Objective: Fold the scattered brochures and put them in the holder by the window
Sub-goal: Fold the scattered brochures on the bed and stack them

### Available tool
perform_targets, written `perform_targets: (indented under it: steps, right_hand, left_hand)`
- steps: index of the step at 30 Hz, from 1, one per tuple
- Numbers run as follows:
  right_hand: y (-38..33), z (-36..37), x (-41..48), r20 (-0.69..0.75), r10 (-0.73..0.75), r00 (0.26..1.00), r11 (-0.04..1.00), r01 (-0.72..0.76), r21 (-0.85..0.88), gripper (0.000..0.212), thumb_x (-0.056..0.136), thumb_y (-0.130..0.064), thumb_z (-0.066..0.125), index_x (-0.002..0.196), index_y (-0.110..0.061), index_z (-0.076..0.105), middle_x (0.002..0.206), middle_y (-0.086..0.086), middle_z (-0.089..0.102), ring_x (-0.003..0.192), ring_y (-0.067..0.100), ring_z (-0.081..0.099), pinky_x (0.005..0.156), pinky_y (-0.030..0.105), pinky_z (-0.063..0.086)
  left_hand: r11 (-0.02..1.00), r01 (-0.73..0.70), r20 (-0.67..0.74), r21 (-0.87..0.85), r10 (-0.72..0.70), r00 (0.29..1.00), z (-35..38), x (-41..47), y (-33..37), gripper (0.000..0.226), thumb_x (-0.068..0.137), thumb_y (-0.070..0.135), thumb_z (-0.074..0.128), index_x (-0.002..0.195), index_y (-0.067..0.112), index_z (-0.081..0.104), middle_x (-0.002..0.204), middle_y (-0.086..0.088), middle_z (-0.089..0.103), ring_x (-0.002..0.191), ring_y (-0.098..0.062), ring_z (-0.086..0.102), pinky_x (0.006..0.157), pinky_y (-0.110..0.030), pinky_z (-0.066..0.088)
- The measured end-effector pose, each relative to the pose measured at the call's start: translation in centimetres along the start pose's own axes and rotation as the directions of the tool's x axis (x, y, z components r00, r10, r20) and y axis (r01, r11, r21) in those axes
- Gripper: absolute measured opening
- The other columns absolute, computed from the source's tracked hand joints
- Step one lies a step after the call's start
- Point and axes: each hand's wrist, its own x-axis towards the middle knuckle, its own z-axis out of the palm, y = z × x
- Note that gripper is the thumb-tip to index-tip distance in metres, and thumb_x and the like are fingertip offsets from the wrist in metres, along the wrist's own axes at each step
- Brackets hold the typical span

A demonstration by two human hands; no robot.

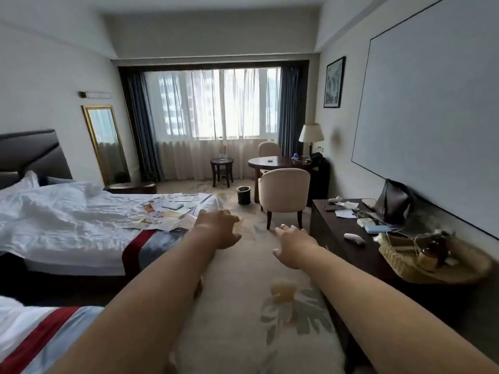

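The bed is covered in white sheets, crossed at the foot by a runner striped in red and grey-blue. The brochures on it are printed in white, pale blue and orange. The carpet is patterned in beige with grey leaves and yellow blooms. The curtains are coloured dark blue, with sheer white ones between them. The chair is upholstered in cream, the worktop finished in dark brown, and the mirror framed in gold.

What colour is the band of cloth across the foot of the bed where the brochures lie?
Red beside grey-blue: the bed runner, seen in the head view.
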Motion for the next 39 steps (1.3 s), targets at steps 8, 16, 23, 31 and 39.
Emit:
perform_targets:
  steps: [8, 16, 23, 31, 39]
  right_hand:
    - [3.1, 0.2, 13.3, 0.013, 0.062, 0.998, 0.997, -0.062, 0.035, 0.067, 0.104, -0.045, 0.043, 0.160, -0.013, 0.023, 0.169, 0.005, 0.019, 0.155, 0.026, 0.017, 0.125, 0.043, 0.014]
    - [10.5, 2.2, 29.0, 0.019, -0.004, 1.000, 1.000, 0.004, -0.031, 0.072, 0.104, -0.047, 0.043, 0.163, -0.014, 0.016, 0.171, 0.006, 0.010, 0.158, 0.025, 0.008, 0.127, 0.043, 0.008]
    - [18.9, 0.6, 44.1, 0.032, -0.024, 0.999, 0.999, 0.025, -0.031, 0.071, 0.105, -0.046, 0.042, 0.163, -0.015, 0.016, 0.171, 0.004, 0.009, 0.158, 0.025, 0.007, 0.127, 0.042, 0.008]
    - [24.0, 0.9, 60.0, 0.070, -0.027, 0.997, 0.999, 0.029, -0.027, 0.072, 0.105, -0.046, 0.042, 0.163, -0.015, 0.013, 0.171, 0.003, 0.008, 0.158, 0.024, 0.008, 0.127, 0.041, 0.008]
    - [25.6, 1.7, 80.3, 0.043, -0.074, 0.996, 0.996, 0.076, -0.038, 0.072, 0.103, -0.045, 0.046, 0.162, -0.016, 0.017, 0.171, 0.005, 0.011, 0.157, 0.025, 0.012, 0.126, 0.042, 0.015]
  left_hand:
    - [1.000, -0.015, 0.017, 0.001, 0.015, 1.000, 1.7, 13.7, -2.6, 0.059, 0.099, 0.065, 0.041, 0.152, 0.038, 0.044, 0.158, 0.003, 0.044, 0.140, -0.025, 0.047, 0.105, -0.047, 0.038]
    - [0.999, 0.033, 0.009, -0.019, -0.033, 0.999, 3.9, 32.8, -1.5, 0.064, 0.099, 0.068, 0.039, 0.152, 0.033, 0.044, 0.152, -0.001, 0.050, 0.138, -0.025, 0.049, 0.103, -0.046, 0.039]
    - [0.999, 0.028, 0.019, -0.044, -0.027, 0.999, 5.5, 49.4, 0.8, 0.066, 0.097, 0.069, 0.038, 0.151, 0.033, 0.045, 0.152, 0.001, 0.050, 0.136, -0.026, 0.051, 0.104, -0.045, 0.042]
    - [0.994, 0.030, 0.059, -0.106, -0.024, 0.998, 8.9, 64.7, -0.1, 0.064, 0.097, 0.069, 0.039, 0.151, 0.034, 0.045, 0.153, 0.000, 0.049, 0.134, -0.026, 0.053, 0.102, -0.046, 0.045]
    - [0.989, 0.051, 0.087, -0.140, -0.039, 0.995, 13.5, 83.1, -6.1, 0.063, 0.096, 0.069, 0.042, 0.151, 0.039, 0.044, 0.153, 0.003, 0.048, 0.135, -0.025, 0.052, 0.099, -0.043, 0.044]
